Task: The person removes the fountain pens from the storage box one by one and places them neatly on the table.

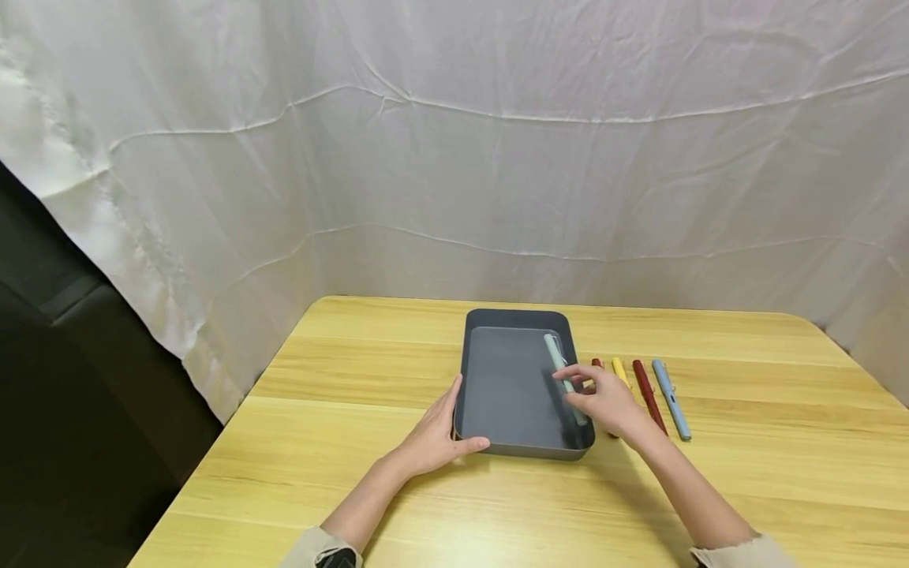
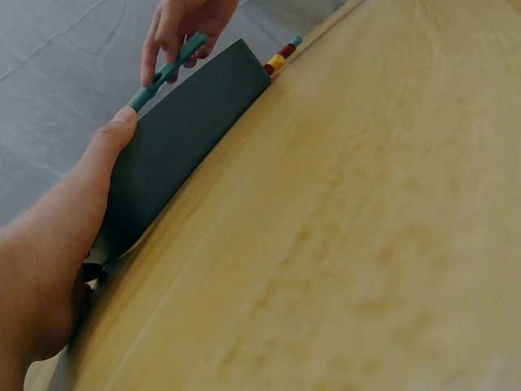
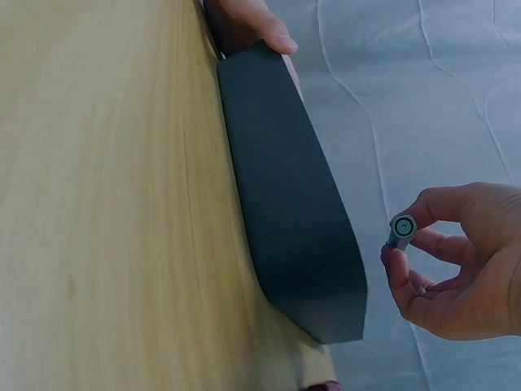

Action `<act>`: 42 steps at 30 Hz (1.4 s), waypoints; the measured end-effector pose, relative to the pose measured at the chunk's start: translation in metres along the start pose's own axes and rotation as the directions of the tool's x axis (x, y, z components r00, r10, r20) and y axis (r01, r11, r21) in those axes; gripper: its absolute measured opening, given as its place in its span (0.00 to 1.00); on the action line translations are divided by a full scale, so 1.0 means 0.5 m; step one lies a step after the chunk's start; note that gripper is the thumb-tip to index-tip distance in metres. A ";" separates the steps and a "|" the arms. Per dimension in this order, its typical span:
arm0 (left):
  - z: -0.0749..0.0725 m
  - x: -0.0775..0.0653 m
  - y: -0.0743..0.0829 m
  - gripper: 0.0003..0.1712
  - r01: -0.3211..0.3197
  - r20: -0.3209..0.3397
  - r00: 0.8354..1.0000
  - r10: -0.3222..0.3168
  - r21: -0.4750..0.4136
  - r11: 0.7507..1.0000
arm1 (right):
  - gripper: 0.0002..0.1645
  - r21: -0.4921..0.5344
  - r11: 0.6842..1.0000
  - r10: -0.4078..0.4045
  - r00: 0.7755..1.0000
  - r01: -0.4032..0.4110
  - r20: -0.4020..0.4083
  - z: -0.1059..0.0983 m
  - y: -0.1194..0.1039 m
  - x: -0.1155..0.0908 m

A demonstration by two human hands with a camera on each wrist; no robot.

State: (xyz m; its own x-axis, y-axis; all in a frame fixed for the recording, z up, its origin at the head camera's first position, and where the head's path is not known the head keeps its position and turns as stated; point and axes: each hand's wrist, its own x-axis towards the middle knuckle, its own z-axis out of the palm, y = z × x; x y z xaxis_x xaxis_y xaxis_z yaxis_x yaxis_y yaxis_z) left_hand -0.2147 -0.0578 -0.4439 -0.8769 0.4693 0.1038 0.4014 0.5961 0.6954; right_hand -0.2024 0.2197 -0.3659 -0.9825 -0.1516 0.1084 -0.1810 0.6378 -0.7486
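A dark grey rectangular tray [image 1: 511, 394] stands on the table. My left hand [image 1: 435, 440] rests at its near left corner, fingers straight along the left wall and thumb on the near rim. My right hand [image 1: 609, 404] pinches a pale green pen [image 1: 552, 348] between thumb and fingers, over the right side of the tray. In the right wrist view the pen [image 3: 402, 231] shows end-on, above the tray rim. To the right lie a yellow pen [image 1: 619, 369], a dark red pen [image 1: 645, 384], a light blue pen [image 1: 671, 401] and another red pen [image 1: 596, 363], partly hidden by my right hand.
The wooden table [image 1: 341, 442] extends to both sides of the tray. A whitish cloth [image 1: 497, 181] hangs behind and to the left of it. Something dark [image 1: 85, 410] stands beyond the left table edge.
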 end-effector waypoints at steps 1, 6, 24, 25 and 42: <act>0.000 0.000 0.001 0.60 0.001 0.000 1.000 -0.001 0.000 1.000 | 0.17 -0.001 1.000 0.002 1.000 -0.002 0.000 -0.004 0.001 -0.002; -0.001 0.001 0.003 0.60 0.007 -0.001 1.000 -0.007 -0.006 1.000 | 0.18 0.009 1.000 0.016 1.000 -0.016 0.000 -0.025 0.012 -0.011; 0.000 -0.001 0.001 0.59 0.016 0.006 1.000 -0.016 0.004 1.000 | 0.19 0.028 0.998 0.048 0.999 -0.048 -0.012 -0.082 0.052 -0.044; 0.000 -0.001 0.001 0.59 0.016 0.006 1.000 -0.016 0.006 1.000 | 0.19 0.027 0.998 0.055 0.998 -0.055 -0.011 -0.085 0.052 -0.046; 0.000 0.000 0.001 0.59 0.014 0.005 1.000 -0.014 -0.005 1.000 | 0.20 -0.004 0.997 0.077 0.997 -0.077 -0.031 -0.116 0.083 -0.064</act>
State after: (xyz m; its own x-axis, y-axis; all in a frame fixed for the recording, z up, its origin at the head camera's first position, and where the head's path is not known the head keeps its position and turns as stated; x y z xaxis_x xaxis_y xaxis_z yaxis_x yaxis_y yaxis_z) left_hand -0.2142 -0.0574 -0.4435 -0.8809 0.4644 0.0908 0.3882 0.5995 0.7000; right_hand -0.1810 0.2947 -0.3623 -0.9944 -0.0789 0.0705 -0.1050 0.6506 -0.7522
